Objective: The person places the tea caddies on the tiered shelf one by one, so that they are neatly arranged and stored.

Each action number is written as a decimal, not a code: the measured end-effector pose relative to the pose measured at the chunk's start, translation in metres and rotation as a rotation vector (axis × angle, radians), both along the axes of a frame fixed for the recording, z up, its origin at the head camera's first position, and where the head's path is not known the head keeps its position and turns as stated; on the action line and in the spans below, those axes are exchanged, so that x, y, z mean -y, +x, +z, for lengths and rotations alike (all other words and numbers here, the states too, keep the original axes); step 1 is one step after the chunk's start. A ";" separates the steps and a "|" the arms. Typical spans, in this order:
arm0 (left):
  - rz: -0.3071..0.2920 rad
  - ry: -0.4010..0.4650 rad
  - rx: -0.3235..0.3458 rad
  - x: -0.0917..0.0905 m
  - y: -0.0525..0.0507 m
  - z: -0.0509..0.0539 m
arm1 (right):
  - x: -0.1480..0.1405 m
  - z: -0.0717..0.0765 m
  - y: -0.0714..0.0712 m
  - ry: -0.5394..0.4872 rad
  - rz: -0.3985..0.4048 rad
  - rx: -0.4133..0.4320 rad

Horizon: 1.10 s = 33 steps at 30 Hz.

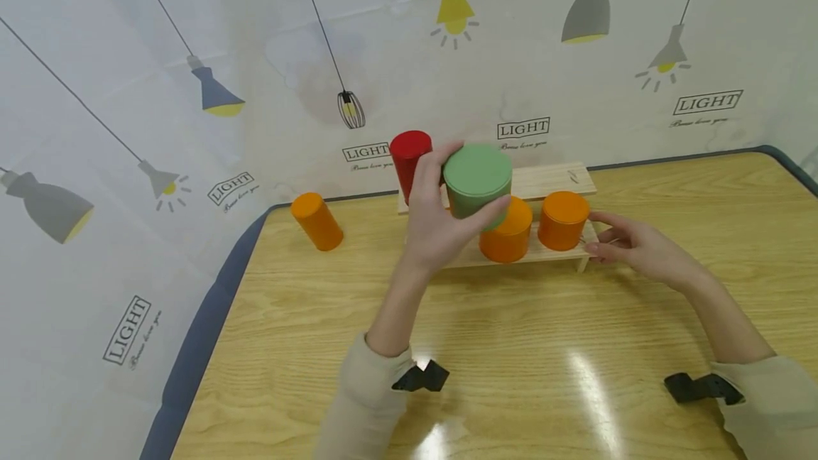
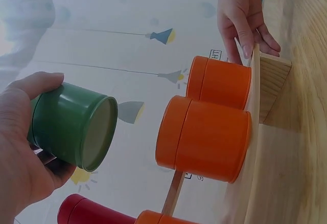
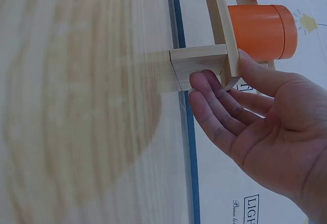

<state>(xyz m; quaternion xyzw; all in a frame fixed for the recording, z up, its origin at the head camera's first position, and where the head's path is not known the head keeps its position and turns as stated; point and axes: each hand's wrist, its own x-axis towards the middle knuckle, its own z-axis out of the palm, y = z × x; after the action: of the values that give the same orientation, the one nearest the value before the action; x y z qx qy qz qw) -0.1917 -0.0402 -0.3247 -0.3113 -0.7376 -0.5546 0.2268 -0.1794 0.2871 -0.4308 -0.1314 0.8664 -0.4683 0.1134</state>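
Holding green canister [image 1: 478, 179] in air over wooden rack [image 1: 465, 257], with left hand [image 1: 436, 222] curled round its sides, probably to leave flat base uncovered. With right hand [image 1: 652, 252], pinching rack's right end, thumb at board edge, fingertips low by leg [image 3: 196, 60], seemingly for steadiness. Along lower tier [image 1: 554, 255], middle orange canister [image 1: 506, 236] and right orange canister [image 1: 564, 222], slightly apart, perhaps for finger room. On upper tier [image 1: 552, 179], red canister [image 1: 410, 155]. Left of rack, on table [image 1: 319, 332], slim orange canister [image 1: 317, 221].
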 end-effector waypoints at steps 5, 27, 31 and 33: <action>0.000 0.003 0.027 -0.010 -0.010 0.000 | 0.000 0.000 0.000 0.010 0.001 0.002; 0.061 -0.081 0.306 -0.032 -0.042 -0.008 | 0.000 0.003 0.001 -0.006 0.006 0.006; 0.078 -0.097 0.336 -0.035 -0.047 -0.010 | 0.000 0.002 0.001 -0.012 0.007 0.007; 0.084 -0.099 0.350 -0.037 -0.049 -0.012 | 0.000 0.002 0.001 -0.014 0.006 0.008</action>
<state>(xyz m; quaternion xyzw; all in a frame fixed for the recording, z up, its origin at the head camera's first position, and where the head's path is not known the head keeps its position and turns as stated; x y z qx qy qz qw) -0.2410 -0.0037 -0.3363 -0.1894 -0.8045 -0.5536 0.1023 -0.1788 0.2869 -0.4285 -0.1331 0.8621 -0.4746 0.1173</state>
